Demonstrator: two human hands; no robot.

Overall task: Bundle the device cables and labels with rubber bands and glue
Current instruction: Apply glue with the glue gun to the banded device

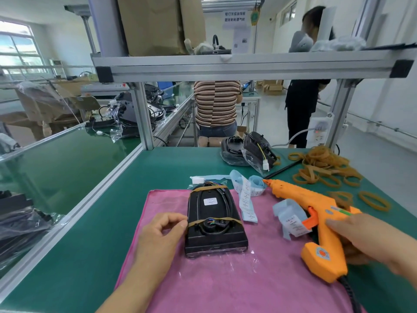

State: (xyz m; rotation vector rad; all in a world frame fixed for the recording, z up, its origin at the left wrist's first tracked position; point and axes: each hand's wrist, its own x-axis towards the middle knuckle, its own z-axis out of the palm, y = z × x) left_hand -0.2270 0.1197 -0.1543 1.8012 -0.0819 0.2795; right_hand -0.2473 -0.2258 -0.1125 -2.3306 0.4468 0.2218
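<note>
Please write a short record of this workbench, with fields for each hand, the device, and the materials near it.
left hand: curled fingers against the left edge of the device
right hand: grips the glue gun by its handle
device: black, lying on the pink cloth, two rubber bands across it holding cables
labels: loose strips between device and glue gun
spare bands: pile on the green table, right side

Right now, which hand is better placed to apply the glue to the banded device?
Right. The right hand holds the handle of the orange glue gun, whose nozzle lies near the far end of the black device. The left hand is curled against the device's left edge, likely steadying it.
</note>
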